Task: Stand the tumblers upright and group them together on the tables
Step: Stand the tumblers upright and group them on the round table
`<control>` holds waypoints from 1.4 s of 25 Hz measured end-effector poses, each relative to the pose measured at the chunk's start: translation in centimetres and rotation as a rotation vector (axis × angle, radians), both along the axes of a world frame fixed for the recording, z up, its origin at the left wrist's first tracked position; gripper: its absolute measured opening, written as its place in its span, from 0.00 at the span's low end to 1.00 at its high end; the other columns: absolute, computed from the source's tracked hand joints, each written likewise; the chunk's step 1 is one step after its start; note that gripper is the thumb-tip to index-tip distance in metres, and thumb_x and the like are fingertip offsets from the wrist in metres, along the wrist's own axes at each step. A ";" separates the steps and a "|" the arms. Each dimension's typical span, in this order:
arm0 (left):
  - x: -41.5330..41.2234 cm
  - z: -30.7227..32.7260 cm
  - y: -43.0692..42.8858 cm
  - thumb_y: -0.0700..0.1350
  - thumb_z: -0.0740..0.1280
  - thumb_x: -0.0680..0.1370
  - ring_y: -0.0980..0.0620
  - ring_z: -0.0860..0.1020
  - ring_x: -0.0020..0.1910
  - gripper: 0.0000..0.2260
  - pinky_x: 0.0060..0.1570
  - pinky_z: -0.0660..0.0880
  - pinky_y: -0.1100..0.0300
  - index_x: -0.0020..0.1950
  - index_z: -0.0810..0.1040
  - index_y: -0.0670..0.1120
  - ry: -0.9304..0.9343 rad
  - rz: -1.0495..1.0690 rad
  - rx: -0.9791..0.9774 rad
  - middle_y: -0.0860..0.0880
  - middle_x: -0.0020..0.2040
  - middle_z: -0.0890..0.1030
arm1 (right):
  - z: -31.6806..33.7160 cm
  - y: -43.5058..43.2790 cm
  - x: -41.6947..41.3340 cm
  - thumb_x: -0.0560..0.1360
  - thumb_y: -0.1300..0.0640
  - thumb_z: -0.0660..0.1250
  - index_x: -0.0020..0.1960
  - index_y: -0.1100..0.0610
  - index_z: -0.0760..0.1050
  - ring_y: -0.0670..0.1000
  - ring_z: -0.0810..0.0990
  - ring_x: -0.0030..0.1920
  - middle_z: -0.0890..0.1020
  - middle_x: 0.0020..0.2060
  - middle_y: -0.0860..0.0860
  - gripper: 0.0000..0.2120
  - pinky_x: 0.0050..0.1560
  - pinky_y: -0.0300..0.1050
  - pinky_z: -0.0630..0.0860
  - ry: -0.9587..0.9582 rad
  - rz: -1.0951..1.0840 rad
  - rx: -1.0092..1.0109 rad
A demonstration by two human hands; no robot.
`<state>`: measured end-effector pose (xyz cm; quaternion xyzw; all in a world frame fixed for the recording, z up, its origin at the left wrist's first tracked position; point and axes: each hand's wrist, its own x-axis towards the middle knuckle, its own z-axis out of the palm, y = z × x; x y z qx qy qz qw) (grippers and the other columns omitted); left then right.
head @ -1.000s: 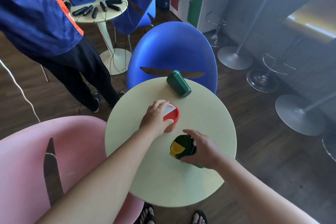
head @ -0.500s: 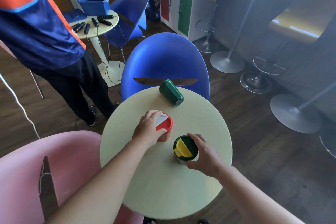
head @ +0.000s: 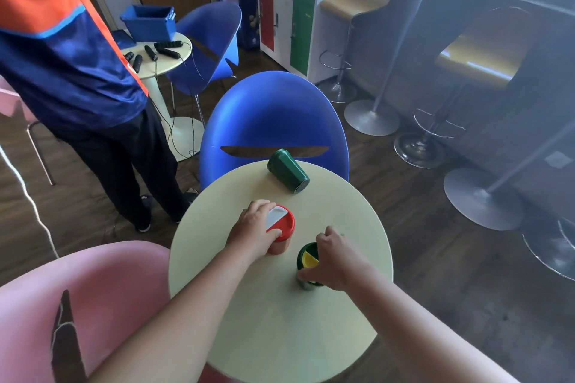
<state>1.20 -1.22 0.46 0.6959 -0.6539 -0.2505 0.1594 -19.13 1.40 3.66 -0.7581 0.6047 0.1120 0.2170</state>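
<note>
The round pale table point(head: 249, 336) carries 3 tumblers. A red tumbler point(head: 281, 232) and a green tumbler with yellow lid point(head: 306, 261) stand upright near its middle. A dark green tumbler point(head: 287, 169) lies on its side at the far edge.

A single head-worn wide-angle camera looks forward and steeply down from above a round table point(head: 249, 336), close enough that both forearms fill the lower frame. It faces a blue chair point(head: 273, 115) across the table; straight lines bow at the edges.
</note>
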 end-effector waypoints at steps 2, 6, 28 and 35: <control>0.3 -0.1 0.0 0.49 0.72 0.75 0.48 0.70 0.68 0.29 0.64 0.70 0.54 0.75 0.69 0.51 0.012 -0.018 -0.005 0.53 0.73 0.68 | -0.2 -0.2 -0.6 0.65 0.37 0.74 0.67 0.56 0.72 0.56 0.71 0.55 0.71 0.59 0.52 0.37 0.53 0.51 0.76 -0.015 0.165 0.004; 0.9 -0.3 -0.2 0.49 0.72 0.75 0.49 0.70 0.68 0.29 0.65 0.70 0.54 0.75 0.69 0.52 0.024 -0.045 0.001 0.54 0.73 0.68 | -0.5 -0.1 -2.3 0.63 0.39 0.77 0.80 0.52 0.59 0.55 0.67 0.67 0.66 0.72 0.50 0.51 0.65 0.49 0.71 -0.139 0.138 0.038; 2.0 -0.8 -0.7 0.48 0.73 0.74 0.50 0.70 0.68 0.28 0.66 0.70 0.55 0.74 0.70 0.54 0.051 -0.093 -0.032 0.56 0.72 0.70 | -0.2 -1.0 0.9 0.65 0.31 0.74 0.78 0.53 0.61 0.54 0.73 0.66 0.72 0.66 0.51 0.50 0.61 0.49 0.74 -0.312 -0.186 0.015; 1.3 -0.4 -0.4 0.48 0.73 0.74 0.54 0.69 0.67 0.27 0.65 0.69 0.60 0.73 0.71 0.57 0.029 -0.010 -0.063 0.60 0.69 0.71 | 0.6 -11.6 0.4 0.64 0.30 0.74 0.75 0.55 0.67 0.56 0.75 0.65 0.76 0.65 0.54 0.48 0.64 0.51 0.74 -0.370 -0.116 -0.048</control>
